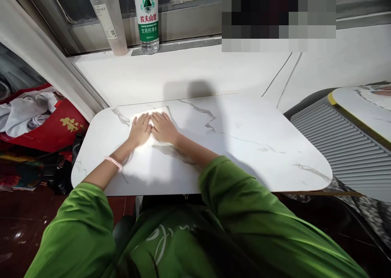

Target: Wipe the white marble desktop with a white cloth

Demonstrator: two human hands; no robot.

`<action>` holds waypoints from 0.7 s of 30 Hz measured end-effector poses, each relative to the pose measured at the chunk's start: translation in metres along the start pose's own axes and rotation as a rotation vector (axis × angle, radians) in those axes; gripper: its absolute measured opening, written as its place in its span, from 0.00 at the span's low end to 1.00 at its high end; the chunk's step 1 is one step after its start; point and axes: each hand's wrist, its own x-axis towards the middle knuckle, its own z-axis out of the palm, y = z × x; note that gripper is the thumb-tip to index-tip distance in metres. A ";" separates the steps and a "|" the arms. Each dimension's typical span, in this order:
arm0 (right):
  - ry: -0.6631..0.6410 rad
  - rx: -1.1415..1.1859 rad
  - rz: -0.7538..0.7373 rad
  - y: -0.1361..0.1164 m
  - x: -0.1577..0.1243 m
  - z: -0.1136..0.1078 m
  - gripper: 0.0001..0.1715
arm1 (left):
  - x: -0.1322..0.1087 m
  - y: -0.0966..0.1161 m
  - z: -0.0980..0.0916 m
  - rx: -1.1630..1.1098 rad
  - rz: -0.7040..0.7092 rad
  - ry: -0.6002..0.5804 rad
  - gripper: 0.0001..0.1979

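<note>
A white folded cloth or paper (pixel 159 110) lies on the far left part of a white marble-patterned table (pixel 244 147). Both my hands rest flat on it, side by side and touching. My left hand (pixel 140 129) has its fingers stretched out toward the window, with a pink band on its wrist. My right hand (pixel 163 127) lies flat beside it, fingers also extended. Most of the white sheet is hidden under my palms. My sleeves are green.
A water bottle (pixel 148 19) with a green label and a clear plastic container (pixel 106 19) stand on the window ledge. Red bags and white cloth (pixel 36 119) pile up on the left. A ribbed grey unit (pixel 336 143) and a second marble tabletop (pixel 363 107) stand at right.
</note>
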 end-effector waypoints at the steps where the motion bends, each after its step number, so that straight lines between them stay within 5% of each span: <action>1: -0.002 -0.001 -0.019 -0.004 -0.018 -0.005 0.32 | -0.016 0.013 0.001 0.009 0.004 0.005 0.27; 6: 0.044 -0.003 -0.095 -0.023 -0.114 -0.030 0.32 | -0.097 0.082 0.004 0.027 0.058 0.062 0.27; 10: 0.044 -0.039 -0.083 -0.033 -0.161 -0.043 0.33 | -0.132 0.118 0.003 0.075 0.106 0.066 0.26; 21: -0.011 -0.036 -0.004 -0.027 -0.152 -0.048 0.33 | -0.113 0.123 0.001 0.050 0.074 0.018 0.26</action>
